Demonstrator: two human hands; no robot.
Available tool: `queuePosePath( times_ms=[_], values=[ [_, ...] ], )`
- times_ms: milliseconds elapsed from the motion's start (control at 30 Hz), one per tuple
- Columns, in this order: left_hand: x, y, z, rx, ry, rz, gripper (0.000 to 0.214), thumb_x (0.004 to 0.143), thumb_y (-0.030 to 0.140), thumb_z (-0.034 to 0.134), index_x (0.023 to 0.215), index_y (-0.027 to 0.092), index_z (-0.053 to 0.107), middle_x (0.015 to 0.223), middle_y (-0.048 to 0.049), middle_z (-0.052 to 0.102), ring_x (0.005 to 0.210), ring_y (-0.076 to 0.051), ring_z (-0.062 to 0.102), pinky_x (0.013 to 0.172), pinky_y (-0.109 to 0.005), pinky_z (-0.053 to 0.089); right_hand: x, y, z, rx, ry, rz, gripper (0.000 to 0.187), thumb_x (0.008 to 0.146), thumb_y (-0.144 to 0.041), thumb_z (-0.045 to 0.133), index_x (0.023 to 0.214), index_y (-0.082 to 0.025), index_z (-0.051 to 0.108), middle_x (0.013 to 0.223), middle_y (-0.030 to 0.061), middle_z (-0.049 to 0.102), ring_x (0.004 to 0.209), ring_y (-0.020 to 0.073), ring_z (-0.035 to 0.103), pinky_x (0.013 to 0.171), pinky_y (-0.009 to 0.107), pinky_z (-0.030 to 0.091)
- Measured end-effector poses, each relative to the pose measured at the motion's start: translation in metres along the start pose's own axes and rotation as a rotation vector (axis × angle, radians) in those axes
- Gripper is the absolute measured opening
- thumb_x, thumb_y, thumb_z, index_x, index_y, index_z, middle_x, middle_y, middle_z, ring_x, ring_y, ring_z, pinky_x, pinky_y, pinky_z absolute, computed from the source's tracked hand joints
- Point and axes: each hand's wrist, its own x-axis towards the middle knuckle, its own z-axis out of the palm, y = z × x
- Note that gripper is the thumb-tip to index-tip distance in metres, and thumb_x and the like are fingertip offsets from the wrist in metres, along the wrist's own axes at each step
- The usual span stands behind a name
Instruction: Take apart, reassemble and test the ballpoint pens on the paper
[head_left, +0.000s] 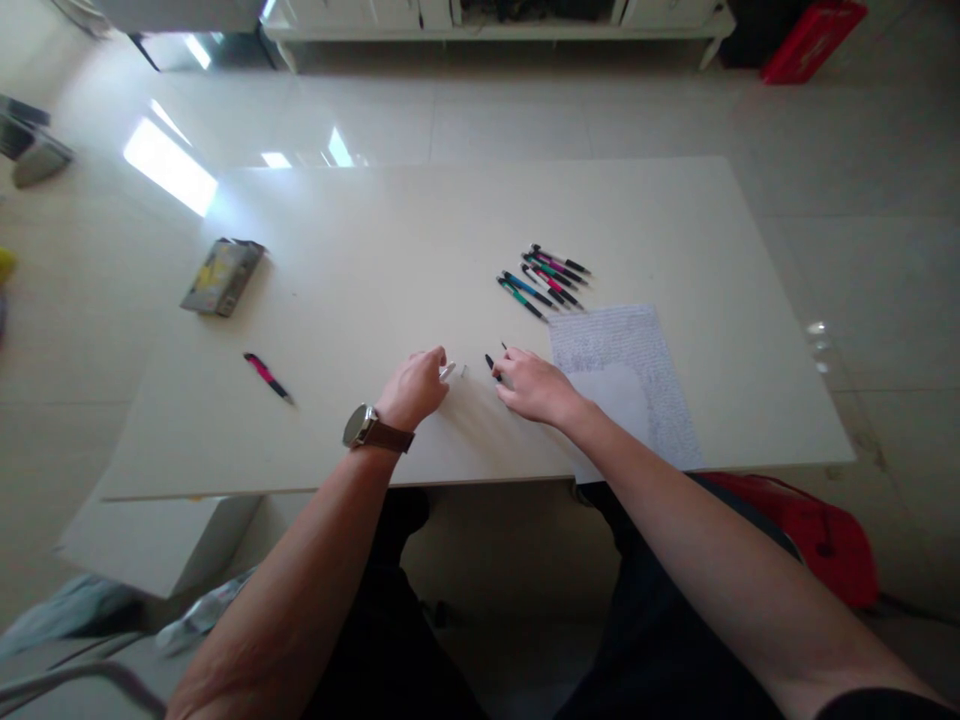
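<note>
My left hand, with a watch on its wrist, rests on the white table with fingers curled around a small whitish pen part. A tiny pale piece lies just right of it. My right hand is closed around a dark pen part whose black tip sticks out to the left. The two hands are a short gap apart near the table's front middle.
Several coloured pens lie in a row beyond my right hand. A written sheet of paper lies under my right forearm. A red pen and a small box lie at the left. A red object sits below the table's right.
</note>
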Motion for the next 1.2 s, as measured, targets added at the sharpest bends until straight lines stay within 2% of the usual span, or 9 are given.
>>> queuePosePath(
  times_ms=[200, 400, 567, 867, 1200],
  values=[
    [0.0, -0.002, -0.004, -0.001, 0.026, -0.023, 0.027, 0.081, 0.012, 0.053, 0.102, 0.016, 0.069, 0.103, -0.0143, 0.071, 0.101, -0.026, 0.064, 0.091, -0.038, 0.05, 0.0, 0.0, 0.001, -0.002, 0.003, -0.004, 0.022, 0.094, -0.026, 0.052, 0.108, -0.018, 0.068, 0.117, 0.0114, 0.063, 0.109, 0.0233, 0.059, 0.093, 0.032, 0.045],
    [0.001, -0.001, -0.009, 0.049, 0.018, 0.016, 0.035, 0.082, 0.01, 0.045, 0.098, 0.012, 0.076, 0.103, -0.0173, 0.071, 0.104, -0.027, 0.062, 0.098, -0.042, 0.048, 0.0, 0.002, 0.004, -0.001, 0.009, -0.013, 0.022, 0.094, -0.026, 0.052, 0.108, -0.019, 0.068, 0.116, 0.0108, 0.064, 0.108, 0.0234, 0.06, 0.09, 0.033, 0.046],
    [-0.001, -0.001, -0.012, 0.061, 0.012, 0.006, 0.037, 0.083, 0.01, 0.044, 0.1, 0.012, 0.077, 0.105, -0.0171, 0.072, 0.105, -0.028, 0.062, 0.095, -0.041, 0.049, 0.001, 0.003, 0.005, 0.003, 0.015, -0.019, 0.022, 0.094, -0.026, 0.053, 0.107, -0.019, 0.069, 0.116, 0.0107, 0.064, 0.107, 0.0238, 0.06, 0.089, 0.033, 0.047],
    [-0.004, -0.001, -0.009, 0.03, -0.004, -0.032, 0.031, 0.082, 0.014, 0.052, 0.105, 0.019, 0.072, 0.105, -0.012, 0.072, 0.1, -0.026, 0.065, 0.086, -0.037, 0.05, 0.002, 0.003, 0.006, 0.01, 0.011, -0.011, 0.023, 0.094, -0.028, 0.053, 0.107, -0.019, 0.069, 0.115, 0.0103, 0.065, 0.107, 0.0236, 0.06, 0.09, 0.033, 0.047],
    [-0.003, -0.001, -0.007, 0.013, -0.024, -0.027, 0.032, 0.081, 0.012, 0.051, 0.105, 0.02, 0.07, 0.103, -0.0115, 0.072, 0.098, -0.026, 0.065, 0.083, -0.037, 0.049, 0.001, 0.002, 0.006, 0.01, 0.02, -0.017, 0.022, 0.093, -0.026, 0.053, 0.107, -0.02, 0.069, 0.115, 0.0105, 0.065, 0.105, 0.023, 0.061, 0.088, 0.033, 0.047]
  ],
)
